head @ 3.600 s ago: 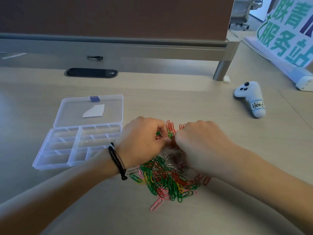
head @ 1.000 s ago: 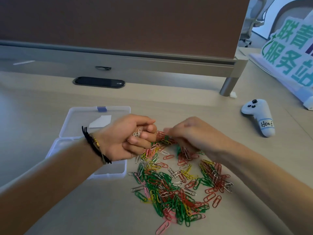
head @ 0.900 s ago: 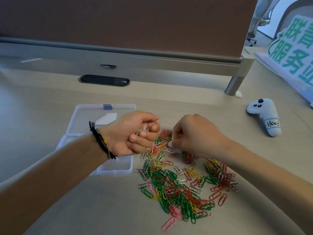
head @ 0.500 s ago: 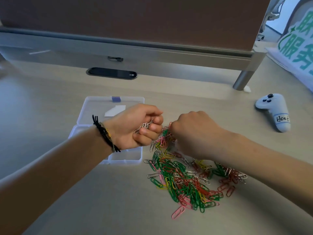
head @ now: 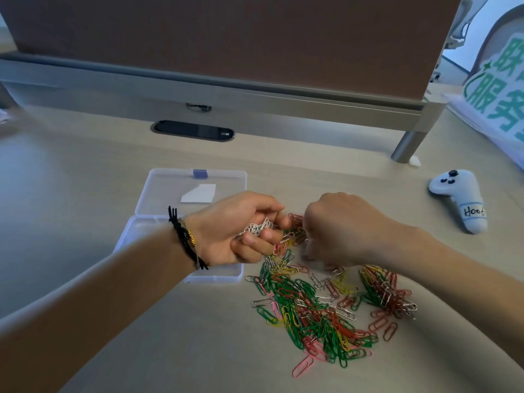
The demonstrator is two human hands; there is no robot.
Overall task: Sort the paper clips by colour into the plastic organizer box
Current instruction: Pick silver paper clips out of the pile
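Beside your right hand (head: 337, 231), fingers hidden so grasp unknown, your left hand (head: 238, 231) clutches silver clips (head: 256, 228); next, empty them into the organizer box (head: 215, 276)

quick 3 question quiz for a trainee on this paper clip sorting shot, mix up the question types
1. True or false: the left hand grips a bunch of green clips.
2. Multiple choice: the lid of the organizer box is A) shut, B) open and lying flat on the desk, C) missing.
3. Short answer: where are the fingers of the right hand, and can you see what they hold?

Key
1. False. It grips a bunch of silver clips.
2. B. The open lid lies flat behind the compartments.
3. They reach down into the top of the mixed clip pile; the back of the hand hides what, if anything, they pinch.
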